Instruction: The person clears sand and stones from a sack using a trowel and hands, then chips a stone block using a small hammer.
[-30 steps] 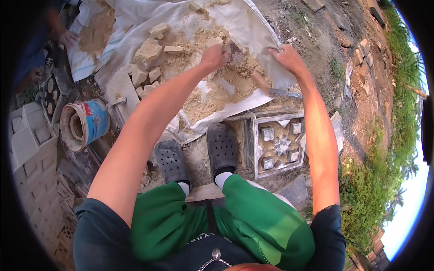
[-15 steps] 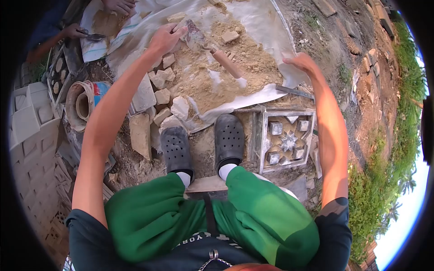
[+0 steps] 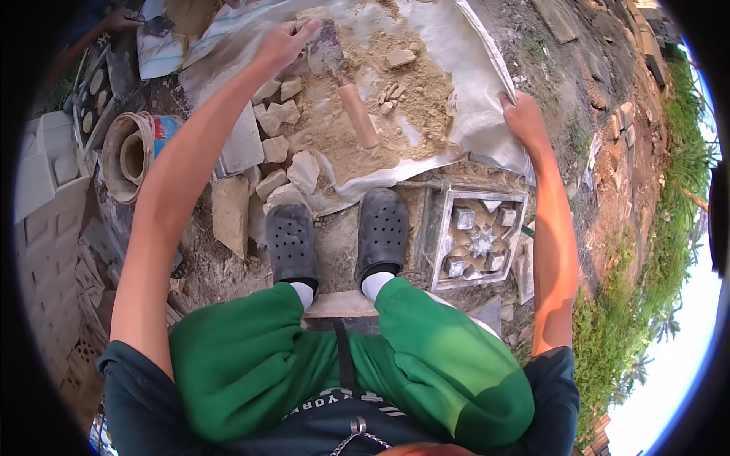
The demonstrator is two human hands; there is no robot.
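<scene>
My left hand [image 3: 283, 47] pinches the far end of the blade of a trowel [image 3: 357, 115], whose wooden handle points back toward me. The trowel is over yellowish sandy rubble [image 3: 426, 106] on a white sheet [image 3: 479, 53]. At the right side, my right hand [image 3: 526, 120] grips the sheet's edge, which is lifted into a fold. Several pale broken stones [image 3: 304, 172] lie along the sheet's left and near edges.
A framed mould with a star pattern [image 3: 480, 242] stands right of my shoes [image 3: 382, 228]. Farther left are a bucket [image 3: 125, 156] and stacked pale blocks [image 3: 57, 182]. Another person's hand [image 3: 120, 20] holds a dark trowel [image 3: 157, 26] at the upper left. Grass [image 3: 688, 144] borders the right.
My left hand and the trowel have moved left from the middle of the rubble, and the trowel's handle has swung toward me. My right hand has shifted right and now grips the sheet's edge.
</scene>
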